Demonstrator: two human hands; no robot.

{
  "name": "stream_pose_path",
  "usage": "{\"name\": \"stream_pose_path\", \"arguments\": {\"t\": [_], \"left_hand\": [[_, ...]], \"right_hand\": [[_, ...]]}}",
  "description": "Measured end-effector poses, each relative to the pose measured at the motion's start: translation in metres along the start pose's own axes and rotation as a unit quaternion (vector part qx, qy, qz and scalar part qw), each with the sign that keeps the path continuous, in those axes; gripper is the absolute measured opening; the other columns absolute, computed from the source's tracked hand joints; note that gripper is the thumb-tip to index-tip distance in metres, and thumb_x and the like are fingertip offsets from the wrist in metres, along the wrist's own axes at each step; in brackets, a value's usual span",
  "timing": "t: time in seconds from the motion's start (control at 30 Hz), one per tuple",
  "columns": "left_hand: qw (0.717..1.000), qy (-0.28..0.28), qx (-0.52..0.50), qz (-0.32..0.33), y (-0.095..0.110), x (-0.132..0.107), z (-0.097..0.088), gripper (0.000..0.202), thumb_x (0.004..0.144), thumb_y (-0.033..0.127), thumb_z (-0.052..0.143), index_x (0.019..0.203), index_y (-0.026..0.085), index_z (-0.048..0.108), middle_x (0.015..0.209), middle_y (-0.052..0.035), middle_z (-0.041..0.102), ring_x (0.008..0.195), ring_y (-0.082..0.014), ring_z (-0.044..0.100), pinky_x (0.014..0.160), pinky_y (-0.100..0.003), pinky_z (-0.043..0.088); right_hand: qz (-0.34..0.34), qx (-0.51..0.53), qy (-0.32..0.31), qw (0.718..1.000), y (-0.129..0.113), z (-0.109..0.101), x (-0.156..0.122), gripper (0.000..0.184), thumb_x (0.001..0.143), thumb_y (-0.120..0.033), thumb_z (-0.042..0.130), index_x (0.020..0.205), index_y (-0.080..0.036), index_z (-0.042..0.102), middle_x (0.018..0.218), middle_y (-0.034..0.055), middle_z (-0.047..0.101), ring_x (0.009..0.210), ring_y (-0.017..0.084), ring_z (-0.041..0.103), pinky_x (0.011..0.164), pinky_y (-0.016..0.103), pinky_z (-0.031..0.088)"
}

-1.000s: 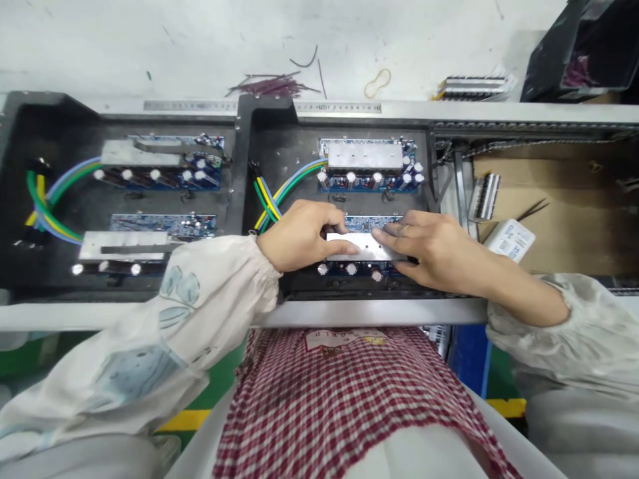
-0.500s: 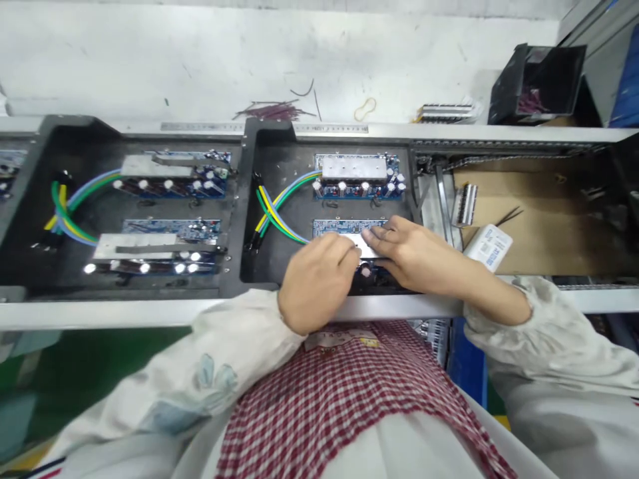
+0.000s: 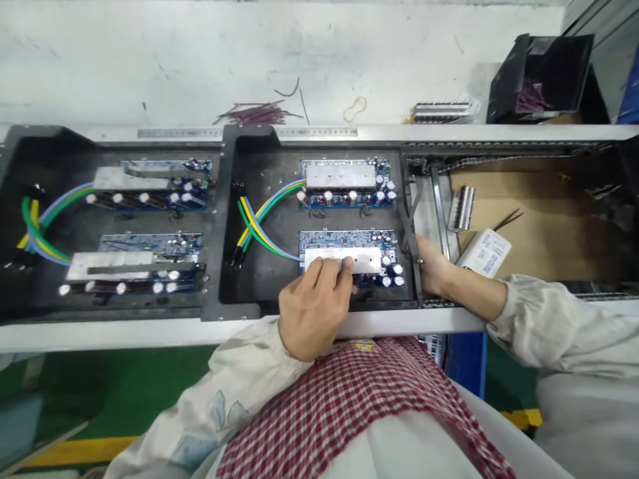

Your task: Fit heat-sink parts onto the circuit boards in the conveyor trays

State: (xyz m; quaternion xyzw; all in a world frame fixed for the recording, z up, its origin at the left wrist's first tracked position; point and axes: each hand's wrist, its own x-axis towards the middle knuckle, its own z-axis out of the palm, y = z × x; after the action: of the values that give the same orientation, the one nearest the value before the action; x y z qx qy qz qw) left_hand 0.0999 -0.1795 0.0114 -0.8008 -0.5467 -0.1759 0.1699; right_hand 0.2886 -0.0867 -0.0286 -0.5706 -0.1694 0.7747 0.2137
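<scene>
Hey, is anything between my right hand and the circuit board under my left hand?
Yes: the black tray wall stands between your right hand and that circuit board. Nothing visible separates your left hand from its silver plate.

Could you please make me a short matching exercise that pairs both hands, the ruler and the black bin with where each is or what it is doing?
Things:
1. left hand
2. right hand
3. ruler
4. black bin

Places and states:
A. holds purple strips
B. fingers on the metal plate of the nearer board
C. at the right edge of the middle tray
D. lies along the far metal rail

Right pairs: 1-B, 2-C, 3-D, 4-A.
</scene>
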Motion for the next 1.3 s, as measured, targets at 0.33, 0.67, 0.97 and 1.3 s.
{"name": "stream_pose_path", "arguments": {"t": [0.33,0.67,0.97,1.3], "left_hand": [[0.998,0.004,0.054,0.028,0.0055,0.0085,0.0035,0.004,0.082,0.011,0.062,0.082,0.014,0.065,0.065,-0.0013,0.057,0.068,-0.0134,0.056,0.051,-0.026,0.033],[0.998,0.028,0.05,0.035,0.0058,0.0072,0.0063,0.003,0.079,0.011,0.065,0.081,0.013,0.065,0.066,-0.0019,0.058,0.069,-0.0139,0.056,0.052,-0.025,0.035],[0.998,0.026,0.043,0.028,0.0053,0.0069,0.0068,0.004,0.078,0.011,0.066,0.081,0.013,0.066,0.067,-0.0024,0.06,0.071,-0.0148,0.057,0.054,-0.025,0.037],[0.999,0.023,0.032,0.019,0.0054,0.0066,0.0069,0.005,0.077,0.011,0.067,0.079,0.014,0.063,0.066,-0.0015,0.061,0.07,-0.0153,0.061,0.055,-0.025,0.042]], "right_hand": [[0.147,0.102,-0.061,0.982,0.0003,0.0005,-0.0048,0.054,0.091,-0.054,0.028,0.096,-0.017,0.067,0.07,0.007,0.071,0.073,0.023,0.067,0.085,0.041,0.052],[0.158,0.106,-0.097,0.977,0.0007,-0.0013,-0.0058,0.052,0.09,-0.055,0.032,0.095,-0.016,0.065,0.072,0.0074,0.071,0.071,0.022,0.066,0.085,0.04,0.052],[0.161,0.11,-0.089,0.977,0.0022,-0.0023,-0.0009,0.05,0.089,-0.055,0.033,0.093,-0.017,0.067,0.071,0.0064,0.071,0.069,0.022,0.067,0.082,0.039,0.053],[0.167,0.112,-0.082,0.976,-0.002,0.0032,-0.0081,0.054,0.09,-0.055,0.029,0.094,-0.017,0.067,0.071,0.0069,0.072,0.072,0.023,0.067,0.084,0.04,0.053]]}}
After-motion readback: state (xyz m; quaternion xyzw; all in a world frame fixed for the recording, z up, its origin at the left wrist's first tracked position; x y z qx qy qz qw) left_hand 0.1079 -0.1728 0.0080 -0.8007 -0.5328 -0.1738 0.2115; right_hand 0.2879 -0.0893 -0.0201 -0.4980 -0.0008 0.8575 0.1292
